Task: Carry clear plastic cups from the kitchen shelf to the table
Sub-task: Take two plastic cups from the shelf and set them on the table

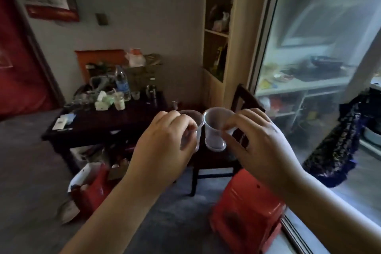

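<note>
Hands (165, 146) (261, 142) pinch tapered clear plastic cups (194, 128) (215, 130), rims touching.

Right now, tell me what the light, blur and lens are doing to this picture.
Head view: daylight through the glass door washes out the right side, and its pane is hazy with reflections; the room to the left stays dim, the dark table nearly featureless; soft blur smears the clutter; the wide lens bows the door frame; both hands, left and right, and their clear cups read fairly sharp.

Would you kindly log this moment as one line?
left hand: holds clear cup | right hand: holds second clear cup | cups: in air | dark table: ahead, cluttered
</note>
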